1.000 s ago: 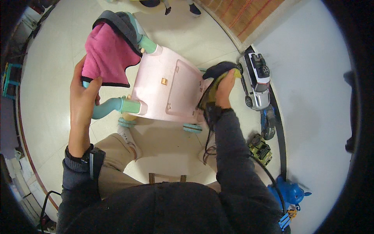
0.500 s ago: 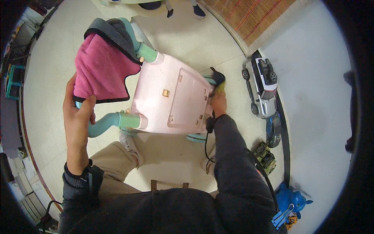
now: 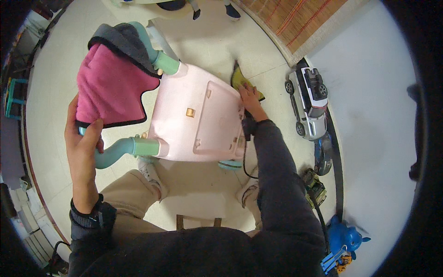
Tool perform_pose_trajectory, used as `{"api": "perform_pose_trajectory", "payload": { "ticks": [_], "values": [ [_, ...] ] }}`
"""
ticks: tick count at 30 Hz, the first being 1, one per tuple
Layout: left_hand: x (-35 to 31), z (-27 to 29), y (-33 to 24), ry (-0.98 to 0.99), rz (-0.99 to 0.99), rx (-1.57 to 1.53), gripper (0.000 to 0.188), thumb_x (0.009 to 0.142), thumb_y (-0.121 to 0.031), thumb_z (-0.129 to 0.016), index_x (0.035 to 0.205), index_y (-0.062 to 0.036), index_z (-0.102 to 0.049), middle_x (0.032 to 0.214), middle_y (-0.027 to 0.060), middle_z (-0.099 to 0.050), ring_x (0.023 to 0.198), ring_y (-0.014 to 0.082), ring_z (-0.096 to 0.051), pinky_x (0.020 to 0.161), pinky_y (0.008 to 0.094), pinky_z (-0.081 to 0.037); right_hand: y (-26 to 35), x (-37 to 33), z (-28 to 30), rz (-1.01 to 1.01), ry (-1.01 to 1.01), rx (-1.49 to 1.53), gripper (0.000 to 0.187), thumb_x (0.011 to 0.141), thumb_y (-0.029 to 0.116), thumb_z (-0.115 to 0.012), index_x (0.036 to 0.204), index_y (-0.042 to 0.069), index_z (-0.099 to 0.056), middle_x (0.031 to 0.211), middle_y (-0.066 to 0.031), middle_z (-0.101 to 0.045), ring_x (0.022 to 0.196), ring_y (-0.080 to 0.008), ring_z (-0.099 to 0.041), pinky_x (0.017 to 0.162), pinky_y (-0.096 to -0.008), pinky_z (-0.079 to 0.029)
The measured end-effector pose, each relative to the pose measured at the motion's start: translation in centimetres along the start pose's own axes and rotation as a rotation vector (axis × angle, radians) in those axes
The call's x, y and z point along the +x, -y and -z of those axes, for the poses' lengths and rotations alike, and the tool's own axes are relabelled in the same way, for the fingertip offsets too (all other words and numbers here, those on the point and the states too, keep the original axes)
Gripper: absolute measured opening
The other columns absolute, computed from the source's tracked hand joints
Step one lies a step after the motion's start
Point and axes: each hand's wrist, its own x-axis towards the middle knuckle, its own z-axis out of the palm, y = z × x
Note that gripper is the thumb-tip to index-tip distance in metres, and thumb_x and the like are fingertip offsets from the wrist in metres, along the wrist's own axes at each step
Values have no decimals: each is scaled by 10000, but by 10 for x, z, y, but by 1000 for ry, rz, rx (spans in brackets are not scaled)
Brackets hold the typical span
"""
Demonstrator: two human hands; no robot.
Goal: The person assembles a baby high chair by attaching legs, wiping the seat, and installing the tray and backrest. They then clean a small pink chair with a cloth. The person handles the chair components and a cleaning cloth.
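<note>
A pale pink plastic body [image 3: 177,106] with curved teal tubes and green sleeves, seemingly a child's ride-on toy, is in front of me between my feet. Over its left side hangs a pink cloth [image 3: 110,87] with black edging and a grey face. My left hand [image 3: 83,143] is closed round the teal tube [image 3: 115,152] at the cloth's lower edge, thumb on top. Beside the right edge of the body, my right hand [image 3: 251,102] holds a yellow-green cloth [image 3: 240,78] with dark edging. Its fingertips are partly hidden against the cloth.
To the right along the wall stand a silver toy truck [image 3: 308,106], a dark blue toy car [image 3: 323,154] and a green toy vehicle [image 3: 314,187]. A blue toy animal [image 3: 344,235] lies nearer. A woven mat [image 3: 295,23] is at the far right. A black cable hangs by my right arm.
The pink body and cloth have shifted slightly left with my left hand. My right hand has moved up along the right edge, and the yellow-green cloth now shows spread out beyond its fingers.
</note>
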Motion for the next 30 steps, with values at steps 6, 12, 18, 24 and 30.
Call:
{"api": "perform_pose_trajectory", "payload": {
  "ticks": [6,12,18,24,30],
  "values": [
    [0,1,4,3,0,-31,615,774,-176,-608,1341,-31,-421,680,-2,-510,463,56,-433,411,198,-333,-1,-16,-19,-354,134,-33,354,924,284,-420,1236,161,-531,1353,-74,-467,1317,-299,-332,1039,-528,-300],
    [1,2,3,18,5,-47,627,758,-180,-614,1338,-32,-424,686,4,-514,467,60,-442,412,200,-345,-24,-26,-31,-525,-115,553,365,945,249,-398,1263,101,-497,1357,-166,-448,1246,-387,-406,997,-469,-383],
    [1,1,1,15,-3,-37,620,755,-202,-620,1328,-47,-440,690,9,-516,466,68,-452,410,203,-352,-43,-87,-45,-449,-88,66,407,961,275,-374,1228,-13,-482,1207,-269,-532,1022,-440,-550,891,-459,-449],
    [0,0,-2,21,-4,-11,612,752,-208,-617,1319,-59,-443,690,9,-514,469,73,-459,409,208,-357,-19,-60,-16,-704,-350,386,434,951,372,-392,955,14,-636,863,-255,-622,902,-436,-579,747,-478,-456],
    [-1,-1,-6,47,-8,-29,611,755,-195,-604,1326,-67,-427,698,8,-522,483,68,-461,411,202,-355,-11,-19,-11,-109,-67,123,375,913,392,-471,1005,80,-657,1218,-116,-569,1164,-330,-482,948,-454,-379]
  ]
}}
